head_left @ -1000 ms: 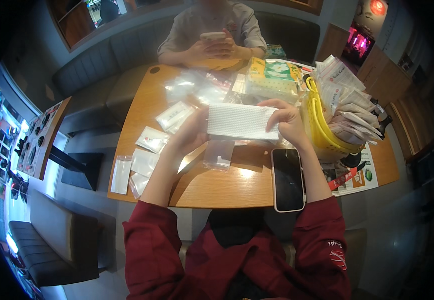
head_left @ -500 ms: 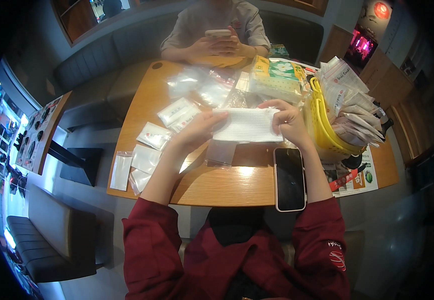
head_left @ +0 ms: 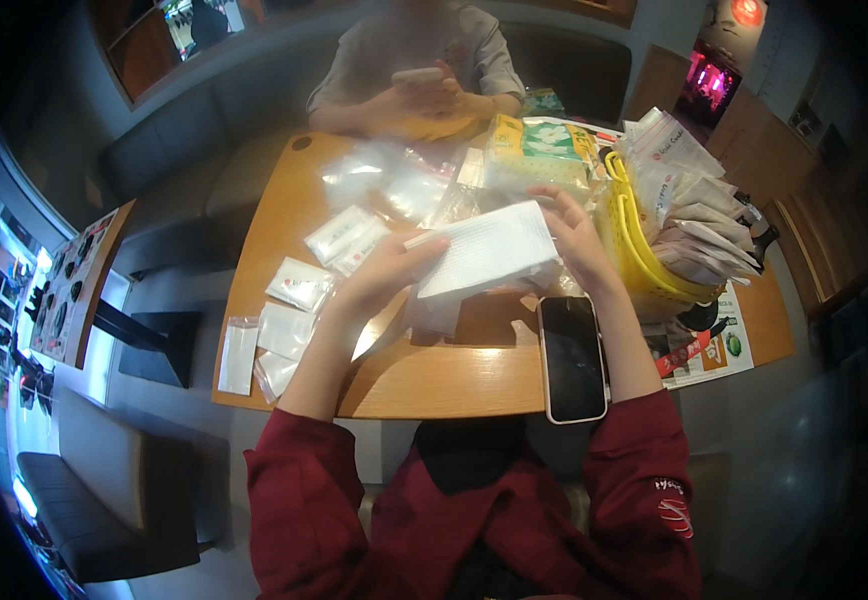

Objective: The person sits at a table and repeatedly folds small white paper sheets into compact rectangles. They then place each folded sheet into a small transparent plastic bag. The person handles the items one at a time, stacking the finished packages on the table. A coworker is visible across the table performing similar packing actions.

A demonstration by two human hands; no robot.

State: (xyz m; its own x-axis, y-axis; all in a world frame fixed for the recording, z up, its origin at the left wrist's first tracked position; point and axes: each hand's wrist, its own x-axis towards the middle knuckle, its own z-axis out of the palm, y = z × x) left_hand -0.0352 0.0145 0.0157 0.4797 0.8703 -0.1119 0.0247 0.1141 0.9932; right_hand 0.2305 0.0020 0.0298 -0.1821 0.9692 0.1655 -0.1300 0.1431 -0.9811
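Observation:
A folded white napkin [head_left: 489, 250] with a fine dimpled texture is held over the table, tilted with its right end higher. My left hand [head_left: 394, 270] grips its left end, thumb on top and the other fingers underneath. Beside the right end, my right hand [head_left: 579, 240] has its fingers stretched out and apart; whether they still touch the napkin is hard to see. Below the napkin lies a clear plastic sleeve [head_left: 434, 318]. A phone [head_left: 573, 360] with a dark screen rests by my right forearm at the table's front edge.
Several filled white packets [head_left: 299, 284] lie left on the wooden table [head_left: 444, 385]. Clear bags [head_left: 394, 180] and a green-and-yellow napkin pack [head_left: 542, 155] are farther back. A yellow basket [head_left: 626, 235] of packets stands right. Across the table, a person [head_left: 414, 75] holds a phone.
The napkin has tilted, its right end rising. My right hand's fingers have opened from their pinch on its edge, while my left hand keeps its grip. The whole view has shifted slightly.

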